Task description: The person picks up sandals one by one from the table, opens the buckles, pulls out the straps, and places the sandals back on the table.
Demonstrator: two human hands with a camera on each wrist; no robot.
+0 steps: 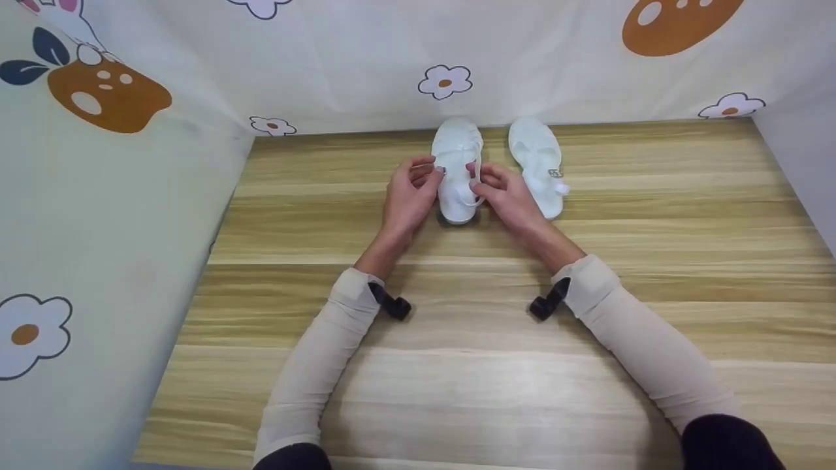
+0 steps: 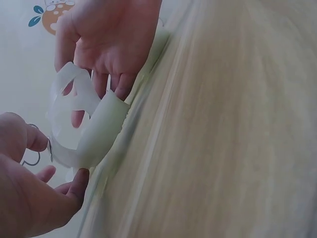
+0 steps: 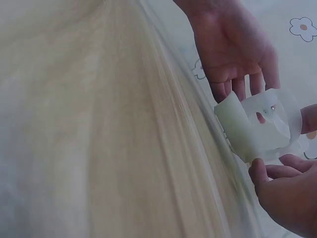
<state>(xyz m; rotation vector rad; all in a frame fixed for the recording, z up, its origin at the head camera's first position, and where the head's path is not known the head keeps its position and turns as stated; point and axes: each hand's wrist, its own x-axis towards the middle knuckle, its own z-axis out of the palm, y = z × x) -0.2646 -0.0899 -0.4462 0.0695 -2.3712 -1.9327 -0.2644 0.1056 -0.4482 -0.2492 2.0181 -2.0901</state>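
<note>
A white sandal [image 1: 457, 135] lies with its toe towards the back wall and its heel towards me. My left hand [image 1: 408, 199] grips its left side; the thumb is at a small metal buckle on the strap, and fingertips touch the heel in the left wrist view. On the other side, my right hand [image 1: 513, 199] holds the thin looped ankle strap [image 1: 479, 171] between thumb and fingers. Seen from the right wrist, the strap [image 3: 293, 116] stands up in a ring above the heel [image 3: 237, 126]. A second white sandal [image 1: 534, 140] lies just right of my right hand.
The wood-grain tabletop [image 1: 457, 365] stretches from me to a patterned cloth wall [image 1: 366, 72] close behind both toes. More cloth [image 1: 117, 228] hangs along the left edge. The second sandal carries a small buckle [image 1: 555, 173] and a white tag-like piece [image 1: 562, 189].
</note>
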